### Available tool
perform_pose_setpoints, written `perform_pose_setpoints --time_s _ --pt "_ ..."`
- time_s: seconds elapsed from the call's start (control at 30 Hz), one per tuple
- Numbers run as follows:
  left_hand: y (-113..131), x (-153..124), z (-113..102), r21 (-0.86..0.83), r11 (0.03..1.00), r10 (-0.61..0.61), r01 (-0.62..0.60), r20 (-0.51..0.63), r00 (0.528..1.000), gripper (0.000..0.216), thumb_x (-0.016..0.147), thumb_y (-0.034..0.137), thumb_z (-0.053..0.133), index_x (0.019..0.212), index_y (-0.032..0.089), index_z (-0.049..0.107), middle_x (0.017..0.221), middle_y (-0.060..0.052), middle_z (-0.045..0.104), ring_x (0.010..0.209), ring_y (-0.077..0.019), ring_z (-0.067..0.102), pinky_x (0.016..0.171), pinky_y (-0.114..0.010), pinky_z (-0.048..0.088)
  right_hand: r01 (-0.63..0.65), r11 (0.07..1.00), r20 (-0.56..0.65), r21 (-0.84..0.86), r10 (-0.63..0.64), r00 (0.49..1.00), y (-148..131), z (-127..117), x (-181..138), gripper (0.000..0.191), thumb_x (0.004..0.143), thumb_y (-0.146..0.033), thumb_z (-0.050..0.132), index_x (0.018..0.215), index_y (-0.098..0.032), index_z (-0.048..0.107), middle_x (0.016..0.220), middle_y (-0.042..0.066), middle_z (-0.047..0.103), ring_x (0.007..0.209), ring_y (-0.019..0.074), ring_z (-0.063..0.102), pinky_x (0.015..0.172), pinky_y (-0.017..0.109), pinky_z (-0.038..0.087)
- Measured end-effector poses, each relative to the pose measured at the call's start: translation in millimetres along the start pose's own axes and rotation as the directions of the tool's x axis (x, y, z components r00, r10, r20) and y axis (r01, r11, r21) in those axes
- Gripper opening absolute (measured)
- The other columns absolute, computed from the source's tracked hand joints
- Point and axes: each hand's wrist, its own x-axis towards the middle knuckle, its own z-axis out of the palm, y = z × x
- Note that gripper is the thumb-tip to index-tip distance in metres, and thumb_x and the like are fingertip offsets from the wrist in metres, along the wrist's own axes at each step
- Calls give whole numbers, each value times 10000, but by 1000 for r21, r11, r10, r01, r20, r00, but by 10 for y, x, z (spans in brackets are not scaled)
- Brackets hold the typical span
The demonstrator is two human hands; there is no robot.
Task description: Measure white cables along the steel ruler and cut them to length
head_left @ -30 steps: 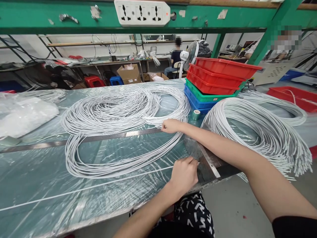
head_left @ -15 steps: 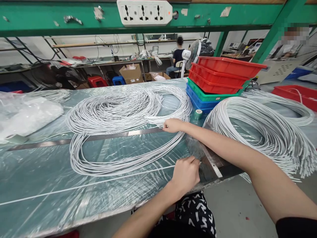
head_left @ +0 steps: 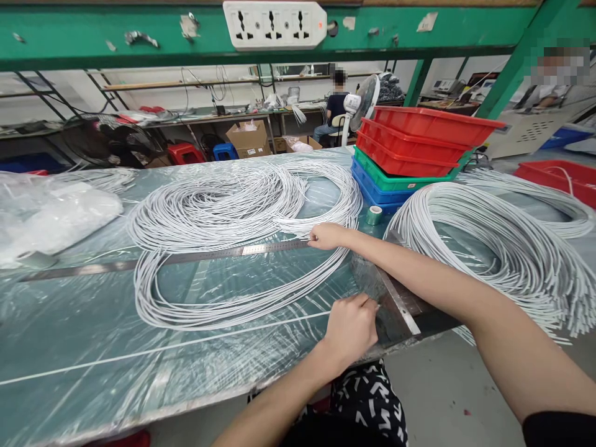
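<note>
L hand (head_left: 352, 328) closed on wire (head_left: 186, 344), prob. holding it straight; R hand (head_left: 327, 236), approx. 12 o'clock, curled by ruler (head_left: 261, 249), can't tell if gripping.

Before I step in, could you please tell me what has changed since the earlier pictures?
Nothing visibly moved, was grasped or released; only the camera view shifted slightly, carrying the scene rightward. The left hand still holds the single thin white cable; the right hand stays at the long silver metal ruler.
</note>
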Motion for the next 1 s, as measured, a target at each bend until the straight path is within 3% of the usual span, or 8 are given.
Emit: perform_pose_setpoints --time_s 1.0 --pt "3 -5 13 -10 1000 8 -8 -22 1000 217 926 141 459 772 166 610 716 -25 572 647 -165 576 550 -299 358 -6 999 0 37 6 1000 31 41 24 312 915 -375 509 968 -186 752 920 83 726 835 214 649 638 275 370"
